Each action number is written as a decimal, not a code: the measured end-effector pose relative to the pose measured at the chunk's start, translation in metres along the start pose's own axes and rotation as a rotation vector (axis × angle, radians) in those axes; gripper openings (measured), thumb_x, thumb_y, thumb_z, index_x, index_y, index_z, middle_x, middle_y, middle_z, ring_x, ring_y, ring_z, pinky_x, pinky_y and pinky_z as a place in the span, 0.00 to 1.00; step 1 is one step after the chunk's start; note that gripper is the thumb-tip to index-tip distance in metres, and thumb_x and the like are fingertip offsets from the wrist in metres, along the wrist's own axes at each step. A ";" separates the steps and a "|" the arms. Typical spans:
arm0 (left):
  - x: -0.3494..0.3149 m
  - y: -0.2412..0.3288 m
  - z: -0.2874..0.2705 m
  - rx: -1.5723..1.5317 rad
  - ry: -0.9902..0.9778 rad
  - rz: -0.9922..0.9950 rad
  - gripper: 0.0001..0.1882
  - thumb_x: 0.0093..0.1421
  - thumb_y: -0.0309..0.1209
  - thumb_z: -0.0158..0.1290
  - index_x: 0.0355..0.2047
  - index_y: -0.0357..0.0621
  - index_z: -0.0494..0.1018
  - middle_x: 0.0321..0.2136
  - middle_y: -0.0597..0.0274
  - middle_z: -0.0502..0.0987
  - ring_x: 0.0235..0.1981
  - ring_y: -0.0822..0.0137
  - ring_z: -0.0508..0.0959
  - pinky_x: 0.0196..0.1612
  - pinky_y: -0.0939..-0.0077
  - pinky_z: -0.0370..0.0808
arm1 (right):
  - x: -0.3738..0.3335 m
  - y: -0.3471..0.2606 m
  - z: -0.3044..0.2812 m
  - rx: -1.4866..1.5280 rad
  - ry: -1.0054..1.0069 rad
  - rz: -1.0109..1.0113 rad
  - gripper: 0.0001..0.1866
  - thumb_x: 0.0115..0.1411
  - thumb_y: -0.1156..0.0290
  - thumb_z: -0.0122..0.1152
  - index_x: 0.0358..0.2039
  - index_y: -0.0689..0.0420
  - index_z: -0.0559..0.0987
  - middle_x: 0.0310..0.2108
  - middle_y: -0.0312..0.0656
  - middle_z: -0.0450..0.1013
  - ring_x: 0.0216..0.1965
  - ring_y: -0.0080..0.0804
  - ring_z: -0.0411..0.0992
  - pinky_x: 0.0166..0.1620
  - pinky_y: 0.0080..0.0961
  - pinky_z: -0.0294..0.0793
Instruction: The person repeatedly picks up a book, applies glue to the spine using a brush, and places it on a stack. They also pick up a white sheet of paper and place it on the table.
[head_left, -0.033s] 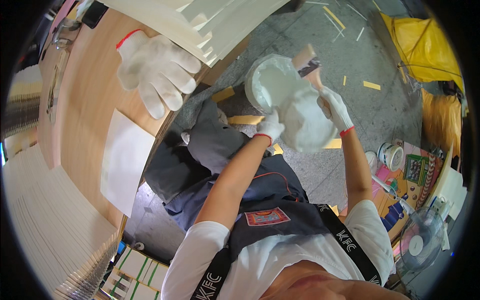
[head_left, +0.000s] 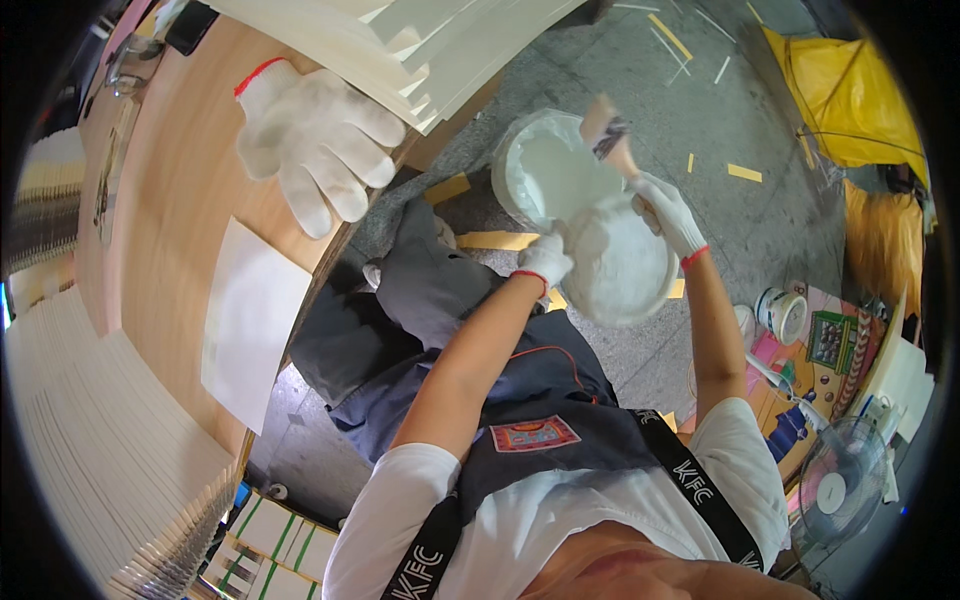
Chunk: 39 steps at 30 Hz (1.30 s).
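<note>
A white bucket (head_left: 505, 185) holding thick pale paste stands on the floor ahead of me. Overlapping its near side is a round, white, rimmed piece that looks like the bucket's lid (head_left: 622, 265). My left hand (head_left: 545, 260), in a white knit glove with red cuff, pinches the lid's left edge near the bucket rim. Gloved likewise, my right hand (head_left: 668, 212) is closed around the handle of a flat paintbrush (head_left: 612, 140), its bristles pointing up and left above the bucket's right side. That hand also sits against the lid's upper right edge; whether it grips the lid is hidden.
At left, a wooden table (head_left: 165, 200) bears a spare white glove (head_left: 310, 135), a white sheet (head_left: 250, 320) and paper stacks (head_left: 100, 440). Yellow strips (head_left: 744, 173) litter the grey floor. Yellow sacks (head_left: 850, 95), a small tub (head_left: 781, 315) and a fan (head_left: 835, 490) stand at right.
The lid has dropped toward me and slightly right, and looks less blurred. The brush has shifted a little left, with my right hand still around it.
</note>
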<state>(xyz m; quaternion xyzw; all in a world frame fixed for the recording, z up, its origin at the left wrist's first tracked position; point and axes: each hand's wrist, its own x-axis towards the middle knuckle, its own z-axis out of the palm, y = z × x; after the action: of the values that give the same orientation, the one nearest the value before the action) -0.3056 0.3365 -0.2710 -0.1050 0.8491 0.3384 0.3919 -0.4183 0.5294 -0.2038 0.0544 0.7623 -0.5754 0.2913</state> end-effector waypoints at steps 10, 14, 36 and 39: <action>0.016 -0.007 0.018 0.220 -0.233 0.205 0.34 0.54 0.34 0.55 0.61 0.44 0.58 0.49 0.43 0.77 0.48 0.43 0.79 0.49 0.49 0.75 | 0.108 0.121 0.108 -1.384 -0.121 0.026 0.18 0.63 0.63 0.52 0.53 0.50 0.74 0.41 0.48 0.80 0.44 0.48 0.80 0.42 0.46 0.79; -0.010 0.004 -0.013 0.115 -0.250 0.243 0.34 0.54 0.32 0.54 0.62 0.44 0.57 0.49 0.41 0.76 0.49 0.42 0.78 0.50 0.48 0.75 | 0.116 0.144 0.111 -1.462 -0.210 0.018 0.18 0.63 0.61 0.51 0.53 0.47 0.77 0.42 0.48 0.80 0.44 0.47 0.79 0.43 0.42 0.78; -0.007 -0.010 -0.005 0.119 -0.226 0.141 0.33 0.53 0.39 0.55 0.58 0.48 0.59 0.52 0.40 0.75 0.54 0.41 0.75 0.54 0.46 0.70 | -0.020 0.074 -0.052 0.660 -0.276 0.432 0.17 0.67 0.59 0.58 0.51 0.55 0.76 0.23 0.29 0.72 0.15 0.17 0.65 0.17 0.15 0.64; -0.009 -0.011 -0.005 0.123 -0.202 0.130 0.33 0.53 0.40 0.55 0.58 0.48 0.58 0.52 0.40 0.74 0.54 0.40 0.75 0.55 0.46 0.70 | -0.030 0.089 -0.041 0.799 -0.125 0.523 0.18 0.70 0.54 0.52 0.49 0.53 0.75 0.18 0.28 0.67 0.11 0.14 0.61 0.14 0.14 0.60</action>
<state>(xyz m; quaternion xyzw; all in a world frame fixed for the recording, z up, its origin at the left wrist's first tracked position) -0.2973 0.3245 -0.2672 0.0092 0.8295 0.3191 0.4582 -0.3716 0.6037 -0.2572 0.3175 0.4232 -0.7329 0.4277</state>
